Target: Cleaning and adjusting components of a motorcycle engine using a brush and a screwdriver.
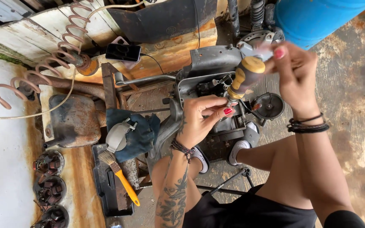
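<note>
**Screwdriver held upright over a grey engine block**

The screwdriver, with its yellow and black handle, stands tilted above the grey engine block, its tip hidden among the small parts on top of the block; the left hand is nearest the viewer, just below the block's top, its thumb and fingers pinched together around the lower shaft of the tool; the right hand sits beyond and to the right of the block, fingers curled over the top of the handle and gripping its end; black bands ring that wrist.

To the left of the block lies a blue cloth with a curved grey metal cover resting on it; lower left of the block, a paintbrush with an orange handle lies across a dark tray; further left of the block stands a rusty metal tank, and below that a row of three copper-wound coils.

Beyond the block, up and to the left, a phone lies on a weathered plank; a coiled pink hose runs further left again; a blue barrel stands past the block on the right.
</note>
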